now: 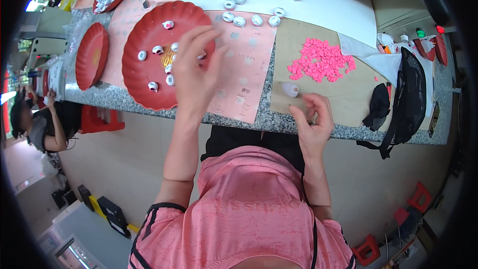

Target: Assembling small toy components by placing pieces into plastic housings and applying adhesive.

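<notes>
Left hand (195, 72) over the red scalloped plate (142, 79), right hand (317, 117) just beside a rounded white piece (289, 89)

The left hand, blurred, is raised over the plate's right side, its fingers curved and parted from the thumb; whether they touch anything, I cannot tell. On the plate lie several small white-and-pink pieces (168, 24) around a gold printed mark (168, 59).

The right hand is near the counter's front edge, thumb and forefinger apart, the other fingers curled. The rounded white piece appears just beyond its fingertips, over brown paper (286, 50); whether it rests there, I cannot tell. Farther back on that paper is a spread of small bright-pink pieces (323, 60).

Between the 2 hands, a pink printed sheet (241, 79) covers part of the speckled granite counter (249, 125). More white-and-pink pieces (257, 20) stand behind it, and a black mesh bag (412, 87) lies at the right.
</notes>
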{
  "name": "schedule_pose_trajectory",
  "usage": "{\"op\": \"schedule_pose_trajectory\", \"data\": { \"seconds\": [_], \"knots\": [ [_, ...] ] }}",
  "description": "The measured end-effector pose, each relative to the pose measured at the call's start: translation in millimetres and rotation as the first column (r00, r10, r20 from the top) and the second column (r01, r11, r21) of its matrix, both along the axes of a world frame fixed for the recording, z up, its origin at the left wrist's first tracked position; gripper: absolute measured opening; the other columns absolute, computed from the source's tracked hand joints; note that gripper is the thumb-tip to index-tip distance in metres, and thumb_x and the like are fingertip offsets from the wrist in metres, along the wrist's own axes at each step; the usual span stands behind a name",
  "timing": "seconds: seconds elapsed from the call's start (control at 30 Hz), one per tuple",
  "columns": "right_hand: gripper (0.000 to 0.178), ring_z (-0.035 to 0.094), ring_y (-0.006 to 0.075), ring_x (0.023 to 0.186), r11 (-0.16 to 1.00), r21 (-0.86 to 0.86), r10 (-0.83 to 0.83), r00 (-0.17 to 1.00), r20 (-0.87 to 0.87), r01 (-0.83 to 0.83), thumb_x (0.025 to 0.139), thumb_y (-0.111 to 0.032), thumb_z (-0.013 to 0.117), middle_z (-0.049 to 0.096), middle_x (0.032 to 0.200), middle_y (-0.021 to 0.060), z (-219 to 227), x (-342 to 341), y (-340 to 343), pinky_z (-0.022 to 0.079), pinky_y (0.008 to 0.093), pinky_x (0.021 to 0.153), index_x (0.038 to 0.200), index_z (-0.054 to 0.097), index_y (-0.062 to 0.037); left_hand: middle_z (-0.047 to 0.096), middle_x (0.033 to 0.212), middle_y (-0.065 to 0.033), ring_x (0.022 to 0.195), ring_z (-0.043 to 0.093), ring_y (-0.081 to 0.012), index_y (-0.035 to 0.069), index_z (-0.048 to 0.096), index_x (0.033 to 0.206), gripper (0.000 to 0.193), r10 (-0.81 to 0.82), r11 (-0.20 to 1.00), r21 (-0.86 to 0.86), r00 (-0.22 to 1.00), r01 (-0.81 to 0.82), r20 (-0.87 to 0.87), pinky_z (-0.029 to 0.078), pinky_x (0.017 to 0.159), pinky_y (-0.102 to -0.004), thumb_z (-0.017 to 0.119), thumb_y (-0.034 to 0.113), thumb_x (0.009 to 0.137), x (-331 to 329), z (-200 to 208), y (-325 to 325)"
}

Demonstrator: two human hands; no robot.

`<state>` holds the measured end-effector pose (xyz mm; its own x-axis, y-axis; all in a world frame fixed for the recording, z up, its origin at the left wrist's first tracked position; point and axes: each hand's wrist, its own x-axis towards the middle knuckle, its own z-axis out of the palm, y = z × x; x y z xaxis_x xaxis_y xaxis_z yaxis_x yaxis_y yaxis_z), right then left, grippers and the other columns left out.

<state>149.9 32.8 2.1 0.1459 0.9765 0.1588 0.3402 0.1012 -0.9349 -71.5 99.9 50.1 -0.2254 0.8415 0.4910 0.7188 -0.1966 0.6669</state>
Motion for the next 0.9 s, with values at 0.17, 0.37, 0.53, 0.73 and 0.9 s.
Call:
{"op": "schedule_pose_trajectory", "data": {
  "seconds": [0.17,0.37,0.53,0.73,0.9],
  "knots": [
    [0.035,0.054,0.0149,0.081,0.998,0.050,0.029,0.989,0.148,-0.036,0.070,-0.001,0.072,0.059,0.097,0.0055,-7.2,-13.8,17.6,0.043,0.0256,0.069,0.102,0.060,-0.0017,0.060,0.101,-0.0155,0.097,0.054,-0.0317,0.003,0.065,0.097,0.025,-0.190,0.980,0.004,0.942,0.199,-0.277,0.043,0.085,-0.0364,0.058,-0.003,0.074,35.6,-49.7,64.5],
    [0.036,0.056,0.0163,0.089,0.987,0.112,0.093,0.976,0.196,-0.117,0.072,-0.001,0.069,0.059,0.107,0.0091,-15.9,-2.4,16.3,0.044,0.0278,0.073,0.106,0.058,-0.0011,0.061,0.095,-0.0104,0.087,0.058,-0.0234,0.001,0.062,0.106,0.025,-0.307,0.911,-0.286,0.952,0.297,0.013,0.047,0.077,-0.0284,0.057,0.000,0.081,43.4,-37.7,48.8],
    [0.029,0.056,0.0172,0.088,0.999,-0.045,0.010,0.915,-0.404,-0.031,0.076,-0.004,0.068,0.060,0.103,0.0136,5.5,-0.6,-6.1,0.044,0.0278,0.072,0.102,0.059,0.0019,0.060,0.093,-0.0038,0.081,0.060,-0.0116,-0.001,0.059,0.111,0.026,0.017,0.710,-0.307,0.419,0.634,0.908,0.048,0.070,-0.0215,0.059,0.002,0.085,35.3,-38.1,-20.0],
    [0.031,0.051,0.0128,0.071,0.986,0.068,0.157,0.985,-0.067,-0.152,0.075,-0.014,0.072,0.057,0.082,0.0073,29.7,17.7,-18.3,0.038,0.0225,0.063,0.097,0.061,0.0045,0.057,0.103,-0.0055,0.085,0.059,-0.0096,-0.002,0.058,0.110,0.032,-0.039,0.752,-0.180,0.316,0.634,0.948,0.049,0.073,-0.0219,0.063,-0.007,0.079,33.7,-39.7,-63.9],
    [0.034,0.045,0.0106,0.064,0.976,0.069,0.210,0.977,-0.042,-0.207,0.073,-0.018,0.073,0.051,0.072,0.0037,26.6,16.9,-22.2,0.034,0.0213,0.057,0.095,0.063,0.0055,0.056,0.107,-0.0065,0.084,0.060,-0.0092,-0.003,0.059,0.108,0.036,-0.073,0.776,-0.172,0.357,0.606,0.931,0.050,0.070,-0.0185,0.065,-0.013,0.074,32.1,-41.2,-73.0]
  ]
}}
